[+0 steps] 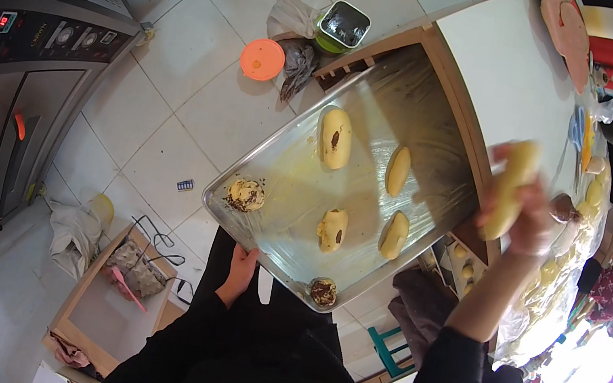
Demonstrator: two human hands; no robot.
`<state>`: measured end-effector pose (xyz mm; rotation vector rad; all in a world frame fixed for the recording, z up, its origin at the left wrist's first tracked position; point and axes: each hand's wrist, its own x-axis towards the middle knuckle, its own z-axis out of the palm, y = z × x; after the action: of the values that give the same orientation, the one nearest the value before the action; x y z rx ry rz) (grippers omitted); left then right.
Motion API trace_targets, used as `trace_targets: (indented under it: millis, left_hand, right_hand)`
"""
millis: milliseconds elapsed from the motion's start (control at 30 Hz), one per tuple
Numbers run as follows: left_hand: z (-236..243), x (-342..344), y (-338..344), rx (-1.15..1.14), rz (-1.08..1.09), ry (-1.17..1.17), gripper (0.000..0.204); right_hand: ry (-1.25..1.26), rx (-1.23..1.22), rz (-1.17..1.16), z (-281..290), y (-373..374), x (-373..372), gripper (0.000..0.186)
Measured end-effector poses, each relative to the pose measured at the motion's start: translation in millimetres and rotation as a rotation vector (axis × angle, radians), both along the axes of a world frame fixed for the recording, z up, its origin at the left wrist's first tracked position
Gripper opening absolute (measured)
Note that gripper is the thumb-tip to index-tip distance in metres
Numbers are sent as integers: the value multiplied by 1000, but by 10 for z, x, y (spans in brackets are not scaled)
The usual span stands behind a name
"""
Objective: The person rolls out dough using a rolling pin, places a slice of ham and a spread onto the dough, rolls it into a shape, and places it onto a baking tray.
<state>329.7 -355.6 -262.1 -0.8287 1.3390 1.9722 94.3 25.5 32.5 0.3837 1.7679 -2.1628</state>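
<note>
Your right hand is clamped round a long yellow dough roll, just right of the tray! Your left hand grips its near edge, six dough pieces aboard.

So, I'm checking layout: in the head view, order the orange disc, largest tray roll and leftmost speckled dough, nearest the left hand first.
1. Leftmost speckled dough: left corner of tray
2. Largest roll: farther up the tray
3. Orange disc: floor beyond

Raised yellow dough roll, metal tray, six separate dough pieces inside
</note>
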Motion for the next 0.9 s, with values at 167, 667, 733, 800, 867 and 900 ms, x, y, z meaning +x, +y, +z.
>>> trace_targets:
  millis: [167,667,733,800,867,900]
  left_hand:
    - [-13,29,-10,-5,-21,7,43]
    - [18,5,9,-47,-35,11,40]
    - [37,-14,4,-30,-43,30,39]
    - [47,-24,2,-25,-37,30,38]
    - [65,-41,5,-15,-40,32,38]
    - [76,-45,13,-25,-35,21,38]
  right_hand:
    - [-430,-555,-118,-1038,-427,68,50]
    - [-127,1284,-127,-2408,-309,-633,60]
    - [-126,1345,-151,-2336,-403,-635,58]
    - [-141,1378,-160,-2249,-502,-661,56]
    - [-124,1390,-158,-2254,-476,-657,57]
    - [-105,1400,-154,-2260,-466,-659,58]
